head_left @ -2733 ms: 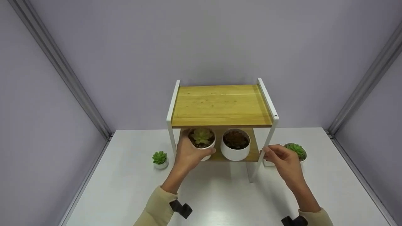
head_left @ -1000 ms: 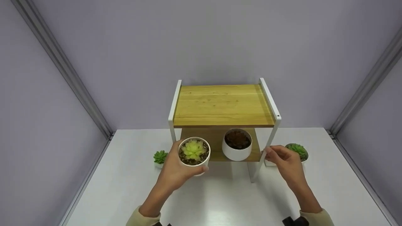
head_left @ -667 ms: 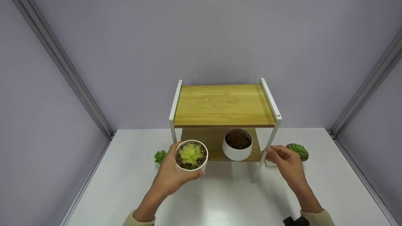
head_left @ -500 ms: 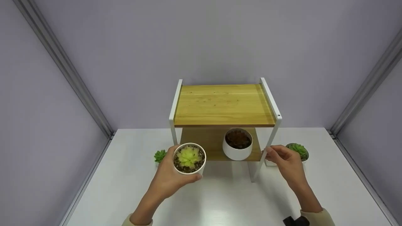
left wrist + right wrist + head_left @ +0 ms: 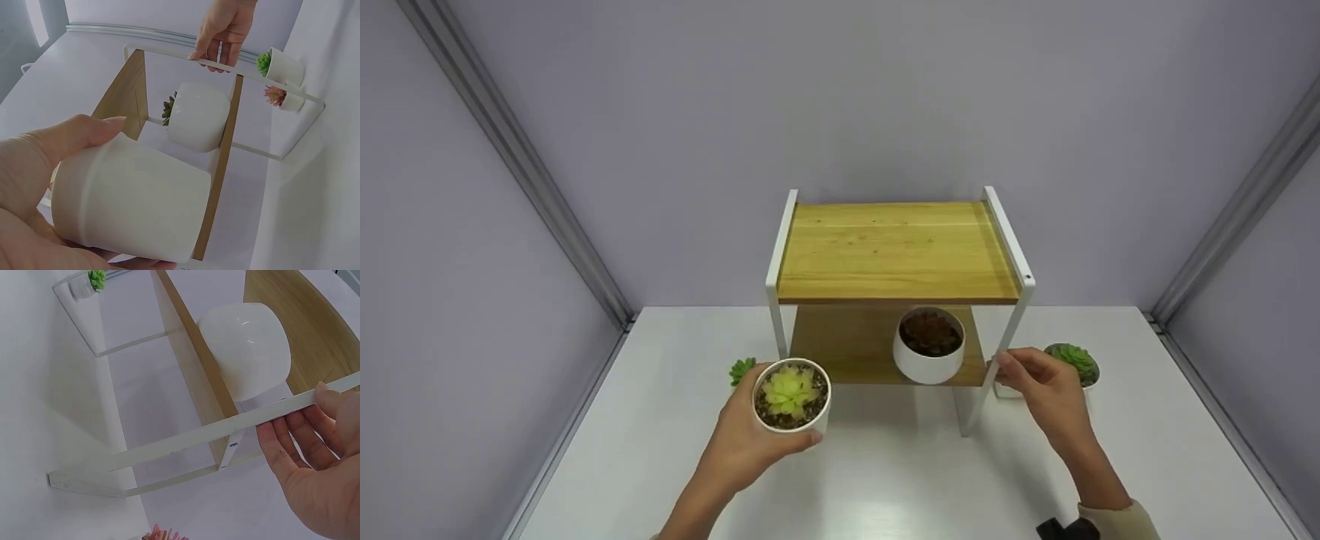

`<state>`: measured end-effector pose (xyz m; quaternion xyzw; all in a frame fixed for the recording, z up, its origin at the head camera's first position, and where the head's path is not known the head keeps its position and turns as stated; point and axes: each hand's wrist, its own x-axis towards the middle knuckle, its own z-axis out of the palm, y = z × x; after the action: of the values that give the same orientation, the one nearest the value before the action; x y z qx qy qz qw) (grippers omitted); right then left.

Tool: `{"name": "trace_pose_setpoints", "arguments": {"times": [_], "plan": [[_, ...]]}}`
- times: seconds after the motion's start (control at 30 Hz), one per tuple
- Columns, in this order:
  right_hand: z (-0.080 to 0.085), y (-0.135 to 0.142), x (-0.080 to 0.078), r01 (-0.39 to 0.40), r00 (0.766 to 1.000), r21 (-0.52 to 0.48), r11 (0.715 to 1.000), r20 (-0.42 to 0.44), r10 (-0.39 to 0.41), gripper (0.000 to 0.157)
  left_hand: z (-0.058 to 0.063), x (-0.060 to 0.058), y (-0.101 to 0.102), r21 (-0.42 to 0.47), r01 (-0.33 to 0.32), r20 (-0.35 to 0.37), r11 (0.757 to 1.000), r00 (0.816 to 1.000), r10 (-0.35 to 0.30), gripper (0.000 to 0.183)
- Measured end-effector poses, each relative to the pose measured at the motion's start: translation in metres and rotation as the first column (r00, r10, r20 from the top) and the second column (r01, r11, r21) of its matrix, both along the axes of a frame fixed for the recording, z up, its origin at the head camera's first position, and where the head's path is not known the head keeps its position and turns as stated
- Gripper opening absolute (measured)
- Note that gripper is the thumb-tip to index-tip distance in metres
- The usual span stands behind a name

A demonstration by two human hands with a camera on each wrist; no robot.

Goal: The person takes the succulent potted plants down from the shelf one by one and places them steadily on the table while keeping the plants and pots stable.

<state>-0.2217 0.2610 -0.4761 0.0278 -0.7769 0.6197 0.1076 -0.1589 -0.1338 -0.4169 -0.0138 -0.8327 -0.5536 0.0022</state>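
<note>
My left hand [image 5: 739,442] grips a white pot with a yellow-green succulent [image 5: 790,391], thumb on one side and fingers around the other. The pot is upright in front of the two-tier wooden shelf [image 5: 896,255], off to its left. In the left wrist view the pot's plain white wall [image 5: 140,197] fills the foreground. My right hand [image 5: 1046,390] pinches the white front-right leg of the shelf; in the right wrist view the thumb [image 5: 329,398] lies on one side, fingers on the other. A white pot with a dark reddish succulent [image 5: 928,366] stands on the lower tier.
Left of the shelf, a small green succulent [image 5: 741,370] is partly hidden behind my left hand. A larger green succulent [image 5: 1074,361] stands on the right, with a pink-red succulent [image 5: 274,95] near it. A wall rises behind the white table [image 5: 870,480].
My left hand has lifted the yellow-green succulent off the lower tier, bringing it out towards me and to the left. My right hand has stayed on the shelf leg.
</note>
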Motion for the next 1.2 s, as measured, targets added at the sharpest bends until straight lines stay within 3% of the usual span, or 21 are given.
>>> {"name": "trace_pose_setpoints", "arguments": {"times": [0.6, 0.87, 1.2], "plan": [[-0.001, -0.001, -0.001, 0.001, 1.000, -0.031, 1.000, -0.006, -0.002, 0.029, -0.028, 0.007, -0.017, -0.003, -0.062, 0.120, 0.998, 0.991, 0.062, 0.108], [-0.002, -0.001, -0.001, -0.001, 1.000, -0.029, 1.000, -0.004, 0.000, 0.029, -0.040, 0.007, -0.024, -0.061, -0.115, 0.168, 0.992, 0.978, 0.123, 0.114], [-0.003, 0.000, -0.001, -0.001, 1.000, -0.016, 1.000, 0.000, 0.001, 0.032, -0.055, 0.005, -0.035, -0.068, -0.164, 0.171, 0.984, 0.970, 0.174, 0.116]]}}
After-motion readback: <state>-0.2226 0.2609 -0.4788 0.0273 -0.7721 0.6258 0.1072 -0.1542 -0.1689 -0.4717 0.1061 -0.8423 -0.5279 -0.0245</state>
